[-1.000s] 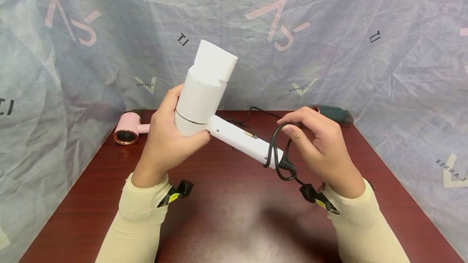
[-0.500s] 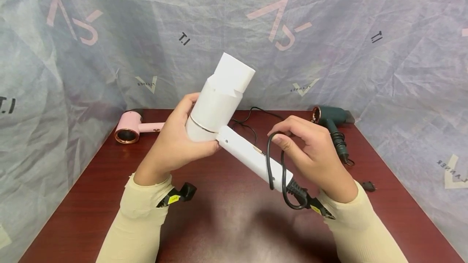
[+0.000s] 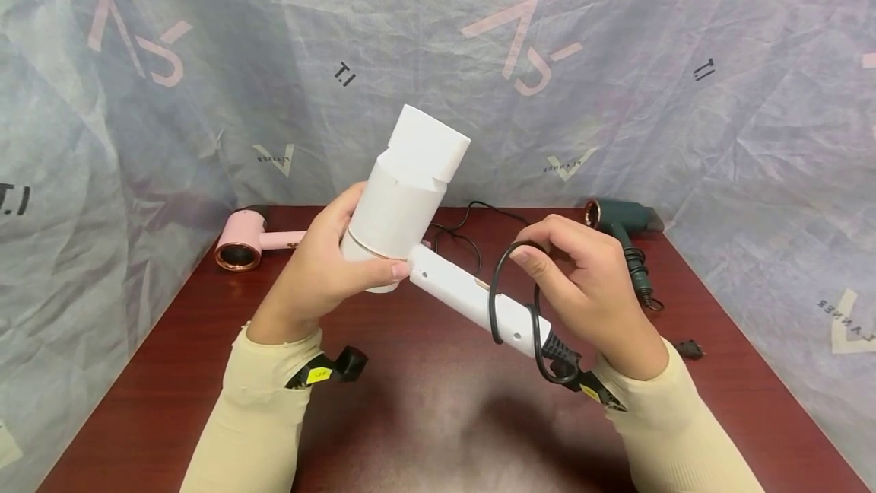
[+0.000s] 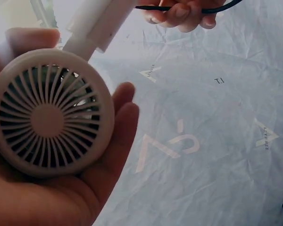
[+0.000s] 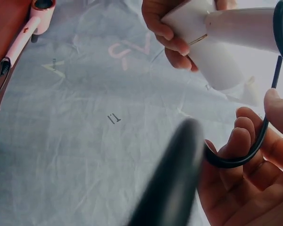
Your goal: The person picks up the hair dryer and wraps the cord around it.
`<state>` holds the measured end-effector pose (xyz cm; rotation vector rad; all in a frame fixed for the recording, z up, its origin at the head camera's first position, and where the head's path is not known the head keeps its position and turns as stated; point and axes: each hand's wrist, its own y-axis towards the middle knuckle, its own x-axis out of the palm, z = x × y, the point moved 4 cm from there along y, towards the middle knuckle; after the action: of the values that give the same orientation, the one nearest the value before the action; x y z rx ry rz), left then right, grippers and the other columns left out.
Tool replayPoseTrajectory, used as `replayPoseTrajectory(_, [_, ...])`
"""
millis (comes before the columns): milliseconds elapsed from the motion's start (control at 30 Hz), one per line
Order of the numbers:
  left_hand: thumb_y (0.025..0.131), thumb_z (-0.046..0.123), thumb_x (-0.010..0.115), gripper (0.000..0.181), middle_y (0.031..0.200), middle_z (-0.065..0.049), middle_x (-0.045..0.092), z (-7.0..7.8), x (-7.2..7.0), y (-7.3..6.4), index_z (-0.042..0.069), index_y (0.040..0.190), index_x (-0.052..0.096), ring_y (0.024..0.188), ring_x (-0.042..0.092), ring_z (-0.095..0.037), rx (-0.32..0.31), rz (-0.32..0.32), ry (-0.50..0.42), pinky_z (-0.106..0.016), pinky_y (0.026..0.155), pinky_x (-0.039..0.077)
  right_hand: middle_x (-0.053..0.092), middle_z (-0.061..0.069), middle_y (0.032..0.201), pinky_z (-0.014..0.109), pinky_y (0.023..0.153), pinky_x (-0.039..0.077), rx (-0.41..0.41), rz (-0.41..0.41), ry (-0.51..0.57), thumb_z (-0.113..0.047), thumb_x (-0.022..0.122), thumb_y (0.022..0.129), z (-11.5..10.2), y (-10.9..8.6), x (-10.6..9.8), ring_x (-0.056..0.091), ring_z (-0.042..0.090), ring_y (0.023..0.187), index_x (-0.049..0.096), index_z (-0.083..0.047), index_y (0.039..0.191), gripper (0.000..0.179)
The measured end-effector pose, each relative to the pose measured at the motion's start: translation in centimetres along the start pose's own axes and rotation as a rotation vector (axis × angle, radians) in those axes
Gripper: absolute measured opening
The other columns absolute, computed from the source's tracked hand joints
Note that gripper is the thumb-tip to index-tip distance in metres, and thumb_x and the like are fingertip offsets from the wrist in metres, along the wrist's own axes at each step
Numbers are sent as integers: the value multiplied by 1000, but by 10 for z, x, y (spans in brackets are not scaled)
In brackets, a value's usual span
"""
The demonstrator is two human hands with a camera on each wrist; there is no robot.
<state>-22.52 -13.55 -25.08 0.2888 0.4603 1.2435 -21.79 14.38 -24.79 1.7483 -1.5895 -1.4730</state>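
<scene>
A white hair dryer is held up over the table, nozzle tilted up and to the right. Round the rear of its barrel my left hand grips, thumb beside the handle joint. The left wrist view shows the round slatted intake grille facing that camera. Its handle slopes down to the right. Black cord loops round the handle's lower end. My right hand pinches this cord between thumb and fingers; in the right wrist view the cord curves across the fingers.
A pink hair dryer lies at the back left of the dark red table. At the back right lies a dark green hair dryer with its cord wound on the handle. A black plug rests near the right forearm.
The white hair dryer has moved right and down over the second, then slightly back left. My right hand, still pinching the cord, is slightly lower, exposing more of the green hair dryer.
</scene>
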Motion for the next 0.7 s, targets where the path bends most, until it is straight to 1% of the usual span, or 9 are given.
replayPoseTrajectory(133, [76, -1, 84, 73, 118, -15, 65, 2, -3, -1, 11, 140, 50, 101, 67, -33, 18, -5, -8, -40, 81, 62, 57, -6, 72, 20, 55, 36, -26, 40, 15, -8, 74, 94, 4, 1, -2, 43, 2, 60, 74, -12, 92, 4])
replayPoseTrajectory(233, [74, -3, 84, 77, 119, -14, 64, 3, -5, -1, 11, 141, 49, 103, 65, -33, 45, 3, -2, -37, 85, 60, 58, -2, 70, 18, 53, 37, -44, 67, 35, -10, 71, 97, 5, 2, -4, 44, 1, 57, 73, -7, 91, 7])
replayPoseTrajectory(300, [73, -3, 83, 78, 119, -12, 63, 3, -6, -2, 11, 141, 48, 104, 64, -32, 58, 21, 1, -35, 86, 59, 61, -2, 71, 18, 54, 40, -29, 84, 52, -8, 71, 97, 5, 2, -6, 48, 2, 57, 73, -6, 90, 7])
replayPoseTrajectory(433, [73, -6, 82, 78, 119, -10, 62, 5, -9, -3, 12, 141, 48, 104, 62, -31, 73, 54, -28, -33, 86, 57, 65, -2, 71, 18, 52, 46, 42, 107, 87, 2, 70, 94, 6, 2, -9, 54, 5, 54, 72, -6, 89, 10])
replayPoseTrajectory(467, [73, -6, 82, 77, 119, -10, 62, 5, -10, -3, 12, 140, 49, 104, 61, -30, 77, 58, -40, -33, 86, 56, 65, -2, 71, 19, 52, 46, 60, 97, 85, 2, 69, 94, 7, 2, -9, 55, 6, 54, 72, -7, 90, 11])
replayPoseTrajectory(533, [72, -6, 82, 76, 118, -11, 62, 6, -11, -3, 11, 139, 50, 104, 61, -30, 86, 60, -63, -33, 86, 56, 66, -3, 74, 20, 55, 48, 95, 45, 69, -1, 68, 96, 10, 1, -7, 57, 7, 58, 73, -11, 92, 12])
replayPoseTrajectory(633, [72, -8, 81, 73, 117, -11, 64, 6, -11, -4, 9, 137, 53, 103, 62, -30, 100, 70, -99, -33, 86, 56, 66, -6, 78, 22, 61, 48, 143, -85, 33, -10, 64, 102, 15, 0, 0, 58, 8, 67, 72, -19, 95, 14])
replayPoseTrajectory(700, [71, -9, 80, 71, 117, -11, 64, 6, -11, -4, 8, 136, 54, 103, 63, -30, 106, 92, -126, -33, 86, 57, 65, -10, 80, 24, 64, 48, 178, -161, 9, -15, 60, 105, 19, -1, 6, 59, 8, 72, 70, -24, 96, 16])
